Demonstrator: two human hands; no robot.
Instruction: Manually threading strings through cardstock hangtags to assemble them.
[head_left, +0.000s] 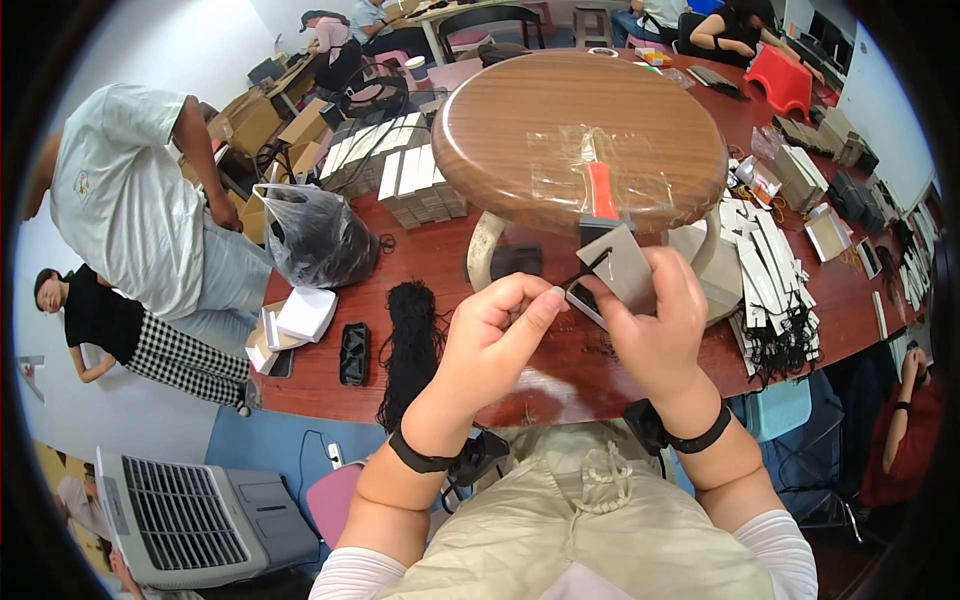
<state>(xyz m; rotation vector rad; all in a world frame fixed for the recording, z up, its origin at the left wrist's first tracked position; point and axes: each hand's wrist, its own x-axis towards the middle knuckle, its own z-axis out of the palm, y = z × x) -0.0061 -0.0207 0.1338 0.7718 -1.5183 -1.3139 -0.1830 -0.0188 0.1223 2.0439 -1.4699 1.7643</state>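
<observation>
My right hand (660, 325) grips a small flat grey cardboard piece (622, 268) between thumb and fingers, held up over the near side of the table. A black cord (578, 278) runs from a dark slot in this piece toward my left hand (505, 335), whose thumb and forefinger are pinched on its end. Just left of that hand lies a thick bundle of black cords (408, 340). Beyond both hands, a tool with a red handle (600, 188) is taped to a round wooden stool top (500, 120). Its lower end is partly hidden by the cardboard piece.
White strips with black cords (768, 290) are piled at the right. On the left are stacked white boxes (415, 185), a black plastic bag (318, 240), an open white box (305, 315) and a black tray (354, 352). A person (140, 200) stands left; others sit farther off.
</observation>
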